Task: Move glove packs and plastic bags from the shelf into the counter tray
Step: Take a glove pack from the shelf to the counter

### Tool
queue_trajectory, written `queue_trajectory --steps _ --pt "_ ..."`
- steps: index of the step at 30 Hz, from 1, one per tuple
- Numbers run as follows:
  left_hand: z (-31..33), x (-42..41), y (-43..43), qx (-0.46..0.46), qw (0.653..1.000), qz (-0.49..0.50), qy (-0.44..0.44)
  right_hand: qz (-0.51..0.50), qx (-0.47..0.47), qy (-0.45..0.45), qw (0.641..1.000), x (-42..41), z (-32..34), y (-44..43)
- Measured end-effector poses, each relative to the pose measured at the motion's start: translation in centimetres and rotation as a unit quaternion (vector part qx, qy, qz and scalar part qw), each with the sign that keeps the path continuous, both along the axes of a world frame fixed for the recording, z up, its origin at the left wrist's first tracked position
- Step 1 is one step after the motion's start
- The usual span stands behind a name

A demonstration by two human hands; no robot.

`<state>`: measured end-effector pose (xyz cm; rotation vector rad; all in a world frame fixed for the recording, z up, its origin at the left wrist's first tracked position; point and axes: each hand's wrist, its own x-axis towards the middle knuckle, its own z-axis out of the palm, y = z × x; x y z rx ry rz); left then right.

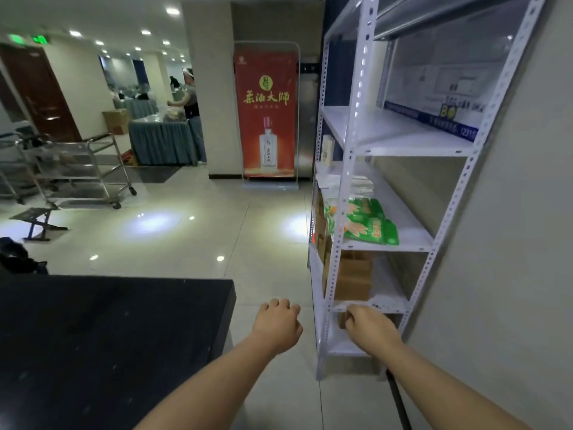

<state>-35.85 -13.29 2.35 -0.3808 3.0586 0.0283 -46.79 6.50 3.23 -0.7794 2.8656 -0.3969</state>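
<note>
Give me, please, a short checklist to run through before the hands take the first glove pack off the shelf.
1. Left hand free: ok, loosely curled, nothing in it.
2. Right hand free: cannot tell, fingers curled at a low shelf edge.
3. Green packs in the open: ok, at the front of a middle level of the white shelf.
4. Clear plastic bags located: ok, behind the green packs.
5. Counter tray in sight: not ok, only a bare dark counter shows.
</note>
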Motion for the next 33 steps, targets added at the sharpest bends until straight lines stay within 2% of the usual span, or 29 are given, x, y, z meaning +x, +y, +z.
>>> queue_trajectory --steps 8,11,18,28,33 --pt "0.7 -9.9 -8.4 0.011 1.0 -0.004 0.008 0.037 -0.011 0.025 0.999 -9.0 0.5 -9.3" --pt "0.9 -13.3 -11.3 0.006 1.0 -0.001 0.019 0.064 -0.015 0.066 0.996 -12.4 0.5 -12.8" --pt "0.8 -21.6 -18.9 -0.01 0.998 0.044 0.046 0.079 -0.025 0.108 0.991 -21.5 0.2 -21.6" --pt "3.5 -32.9 -28.6 -0.004 0.986 0.143 0.082 0.062 -0.05 0.092 0.993 -32.8 3.0 -33.3" --pt "2.9 -38.1 -30.9 0.013 0.987 0.136 0.086 0.016 -0.086 0.056 0.995 -36.0 2.7 -35.7"
